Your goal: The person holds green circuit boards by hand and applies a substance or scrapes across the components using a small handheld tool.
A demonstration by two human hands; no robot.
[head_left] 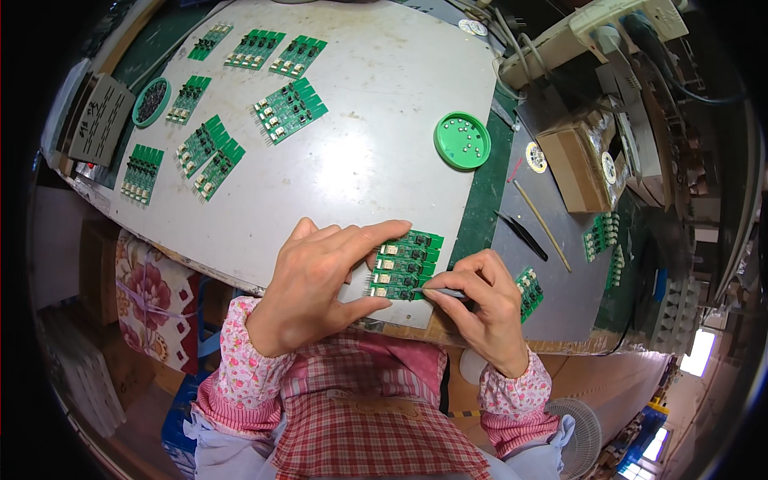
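Note:
A green circuit board panel (pixel 406 266) with black and white parts and a row of metal pins lies near the table's front edge. My left hand (pixel 316 280) grips it from the left, index finger at its far edge and thumb at its near edge. At the panel's near right corner is my right hand (pixel 484 300), its fingers pinched round a slim grey tool (pixel 445 293). The tool's tip meets the board's edge beside a black part. Most of the tool is hidden by the fingers, so its exact kind does not show.
Several similar panels, one being (pixel 290 110), lie at the table's far left beside a green dish of dark parts (pixel 152 102). A green dish of small pieces (pixel 462 141) sits right of centre. Black tweezers (pixel 522 236), a thin stick (pixel 544 226) and a cardboard box (pixel 578 170) are farther right.

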